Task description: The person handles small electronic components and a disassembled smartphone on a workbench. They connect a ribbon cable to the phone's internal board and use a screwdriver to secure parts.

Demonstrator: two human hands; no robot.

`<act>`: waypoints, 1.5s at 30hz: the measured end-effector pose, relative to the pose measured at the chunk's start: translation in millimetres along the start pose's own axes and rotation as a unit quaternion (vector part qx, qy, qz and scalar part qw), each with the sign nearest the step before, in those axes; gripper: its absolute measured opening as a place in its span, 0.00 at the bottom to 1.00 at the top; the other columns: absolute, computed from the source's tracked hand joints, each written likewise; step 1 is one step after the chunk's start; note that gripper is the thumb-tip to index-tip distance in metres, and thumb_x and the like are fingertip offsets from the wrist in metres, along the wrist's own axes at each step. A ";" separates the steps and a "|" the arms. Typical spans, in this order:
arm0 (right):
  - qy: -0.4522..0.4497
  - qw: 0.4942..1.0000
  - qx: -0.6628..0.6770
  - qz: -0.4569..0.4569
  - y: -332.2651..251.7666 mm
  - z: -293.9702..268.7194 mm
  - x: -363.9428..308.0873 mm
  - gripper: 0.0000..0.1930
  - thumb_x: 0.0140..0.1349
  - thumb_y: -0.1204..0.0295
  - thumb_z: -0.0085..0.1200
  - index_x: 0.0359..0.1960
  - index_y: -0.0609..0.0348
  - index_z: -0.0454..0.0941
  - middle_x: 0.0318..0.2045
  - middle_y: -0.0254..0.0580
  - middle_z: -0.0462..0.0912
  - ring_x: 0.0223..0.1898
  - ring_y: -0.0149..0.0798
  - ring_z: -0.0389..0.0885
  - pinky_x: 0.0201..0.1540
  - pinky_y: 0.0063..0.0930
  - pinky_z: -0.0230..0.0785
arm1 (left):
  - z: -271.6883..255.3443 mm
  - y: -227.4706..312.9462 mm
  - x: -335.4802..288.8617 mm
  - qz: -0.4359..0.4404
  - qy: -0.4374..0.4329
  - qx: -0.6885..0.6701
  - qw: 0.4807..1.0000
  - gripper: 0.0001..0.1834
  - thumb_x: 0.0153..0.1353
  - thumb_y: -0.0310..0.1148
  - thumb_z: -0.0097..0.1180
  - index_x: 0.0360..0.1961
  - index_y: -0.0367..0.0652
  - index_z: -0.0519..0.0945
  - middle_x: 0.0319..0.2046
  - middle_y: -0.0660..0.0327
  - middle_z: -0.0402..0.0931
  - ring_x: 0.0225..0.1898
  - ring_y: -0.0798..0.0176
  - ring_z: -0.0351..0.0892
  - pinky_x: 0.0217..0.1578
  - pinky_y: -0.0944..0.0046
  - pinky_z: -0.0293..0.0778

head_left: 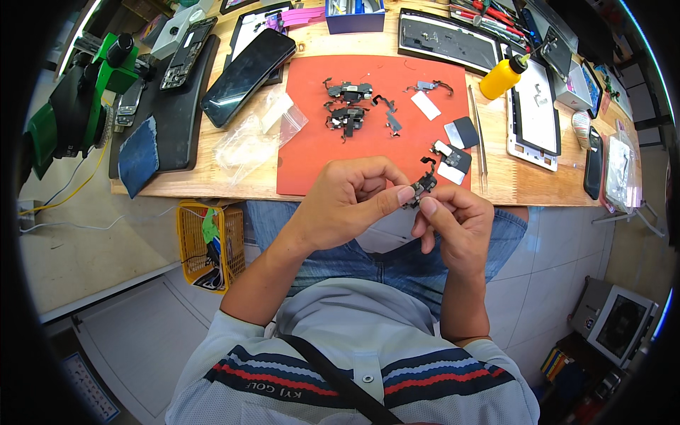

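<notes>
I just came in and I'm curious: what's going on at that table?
Someone sits at a wooden table, holding one small dark part up between their fingers. The left hand and the right hand both pinch it, close to the front edge of the table. More little parts lie in groups on an orange-red mat. A black phone lies to the left of the mat, and a yellow bottle is to its right.
</notes>
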State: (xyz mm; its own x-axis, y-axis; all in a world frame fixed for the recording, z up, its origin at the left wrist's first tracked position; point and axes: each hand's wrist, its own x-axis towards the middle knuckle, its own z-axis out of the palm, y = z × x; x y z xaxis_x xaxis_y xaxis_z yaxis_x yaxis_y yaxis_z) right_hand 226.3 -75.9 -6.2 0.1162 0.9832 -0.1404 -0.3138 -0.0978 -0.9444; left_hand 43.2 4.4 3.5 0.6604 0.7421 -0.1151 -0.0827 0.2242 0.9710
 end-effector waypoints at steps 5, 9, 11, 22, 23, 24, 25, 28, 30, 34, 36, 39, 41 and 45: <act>0.003 1.000 -0.003 -0.004 1.2 0.8 0.8 0.07 0.67 0.75 0.58 0.37 0.70 0.82 0.21 0.40 0.83 0.16 0.21 0.74 0.17 0.12 0.64 | 3.3 6.1 0.2 -0.001 0.010 -0.015 1.000 0.07 0.69 0.28 0.58 0.39 0.34 0.80 0.27 0.68 0.79 0.30 0.82 0.74 0.29 0.77 0.67; 0.003 1.000 -0.015 -0.001 -0.2 1.4 1.0 0.07 0.67 0.75 0.58 0.38 0.69 0.82 0.21 0.40 0.83 0.16 0.21 0.74 0.17 0.13 0.64 | 0.0 -0.2 0.2 0.008 -0.001 -0.031 0.999 0.06 0.69 0.28 0.57 0.39 0.34 0.78 0.28 0.67 0.80 0.31 0.81 0.75 0.30 0.76 0.68; 0.008 1.000 -0.019 -0.003 0.7 0.0 1.5 0.07 0.67 0.75 0.58 0.39 0.70 0.82 0.21 0.40 0.83 0.16 0.21 0.74 0.17 0.13 0.64 | -2.5 7.3 0.3 -0.014 -0.012 -0.028 0.999 0.06 0.69 0.28 0.56 0.39 0.35 0.77 0.28 0.67 0.80 0.32 0.81 0.75 0.31 0.77 0.68; 0.124 0.974 -0.155 -0.105 -27.2 -30.7 3.2 0.08 0.63 0.76 0.62 0.40 0.70 0.83 0.25 0.38 0.83 0.18 0.19 0.71 0.18 0.12 0.59 | 14.3 18.6 5.1 0.022 0.076 0.309 0.948 0.06 0.63 0.29 0.62 0.31 0.38 0.80 0.10 0.70 0.67 0.13 0.81 0.62 0.16 0.71 0.54; 0.119 0.965 -0.203 -0.118 -28.2 -34.5 6.7 0.09 0.62 0.76 0.63 0.41 0.69 0.83 0.25 0.37 0.82 0.18 0.19 0.70 0.19 0.13 0.59 | 16.4 19.3 6.6 0.036 0.080 0.337 0.937 0.06 0.63 0.29 0.63 0.31 0.39 0.80 0.09 0.68 0.67 0.12 0.79 0.62 0.15 0.70 0.54; 0.112 0.953 -0.248 -0.132 -28.1 -38.5 11.8 0.10 0.61 0.75 0.64 0.41 0.68 0.83 0.25 0.35 0.82 0.18 0.19 0.69 0.19 0.15 0.59 | 17.5 20.9 7.5 0.050 0.086 0.367 0.925 0.06 0.62 0.29 0.63 0.31 0.39 0.81 0.09 0.67 0.66 0.11 0.78 0.63 0.15 0.69 0.55; 0.105 0.939 -0.293 -0.145 -29.0 -40.6 16.4 0.11 0.59 0.75 0.65 0.42 0.67 0.83 0.25 0.34 0.81 0.18 0.19 0.68 0.20 0.16 0.59 | 15.9 21.5 9.5 0.063 0.082 0.400 0.911 0.06 0.61 0.30 0.63 0.31 0.38 0.80 0.09 0.64 0.67 0.10 0.74 0.65 0.14 0.67 0.56; 0.060 0.885 -0.436 -0.152 -39.6 -36.2 26.1 0.14 0.55 0.75 0.67 0.44 0.62 0.83 0.23 0.32 0.77 0.18 0.24 0.67 0.22 0.22 0.61 | 13.5 29.5 11.7 0.007 0.074 0.447 0.891 0.08 0.61 0.33 0.60 0.32 0.38 0.80 0.19 0.52 0.80 0.21 0.49 0.82 0.24 0.53 0.74; 0.043 0.870 -0.467 -0.154 -40.9 -32.6 31.5 0.15 0.54 0.72 0.68 0.43 0.61 0.83 0.19 0.35 0.73 0.19 0.29 0.70 0.24 0.27 0.63 | 14.4 30.9 10.6 0.004 0.094 0.457 0.885 0.08 0.61 0.33 0.60 0.33 0.38 0.80 0.19 0.51 0.80 0.23 0.48 0.82 0.25 0.53 0.74; 0.044 0.858 -0.490 -0.150 -33.3 -39.5 39.5 0.12 0.58 0.69 0.66 0.41 0.62 0.84 0.15 0.33 0.73 0.18 0.28 0.68 0.23 0.26 0.62 | 23.7 32.7 2.2 0.049 0.140 0.419 0.896 0.09 0.61 0.31 0.63 0.41 0.41 0.82 0.13 0.60 0.71 0.15 0.63 0.73 0.19 0.62 0.67; 0.059 0.867 -0.472 -0.146 -33.1 -46.5 40.7 0.12 0.59 0.68 0.66 0.40 0.62 0.84 0.16 0.34 0.73 0.18 0.27 0.69 0.23 0.26 0.62 | 34.1 40.4 -12.2 0.053 0.016 0.343 0.938 0.12 0.59 0.30 0.65 0.45 0.43 0.82 0.11 0.64 0.63 0.13 0.70 0.64 0.18 0.67 0.61; 0.048 0.890 -0.411 -0.190 -39.7 -51.4 42.9 0.11 0.61 0.67 0.65 0.40 0.62 0.85 0.16 0.34 0.75 0.18 0.25 0.70 0.22 0.25 0.62 | 58.8 36.8 -25.0 0.044 -0.161 0.295 0.941 0.14 0.59 0.34 0.67 0.46 0.45 0.82 0.10 0.65 0.61 0.12 0.69 0.62 0.18 0.66 0.60; 0.061 0.901 -0.378 -0.202 -39.0 -54.3 47.7 0.11 0.61 0.67 0.64 0.39 0.61 0.85 0.16 0.33 0.75 0.17 0.24 0.71 0.22 0.23 0.62 | 66.2 2.7 -15.1 -0.008 -0.209 0.312 0.927 0.15 0.61 0.37 0.65 0.46 0.45 0.82 0.10 0.63 0.63 0.11 0.66 0.65 0.18 0.63 0.62; 0.025 0.917 -0.330 -0.224 -33.9 -62.8 48.6 0.13 0.58 0.71 0.67 0.43 0.60 0.83 0.16 0.30 0.74 0.17 0.22 0.69 0.21 0.22 0.62 | 58.5 -95.4 1.5 -0.141 -0.227 0.393 0.880 0.18 0.61 0.43 0.64 0.47 0.44 0.82 0.13 0.58 0.72 0.17 0.55 0.75 0.24 0.54 0.70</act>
State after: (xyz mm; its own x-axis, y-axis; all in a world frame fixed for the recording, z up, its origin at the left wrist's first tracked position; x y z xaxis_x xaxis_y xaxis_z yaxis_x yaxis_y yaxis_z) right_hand 301.8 -34.5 0.3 0.1429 0.9410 0.3066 0.4122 0.2251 -0.8829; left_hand 95.8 -52.8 -77.1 0.8166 0.3587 -0.4522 0.5562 -0.2801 0.7824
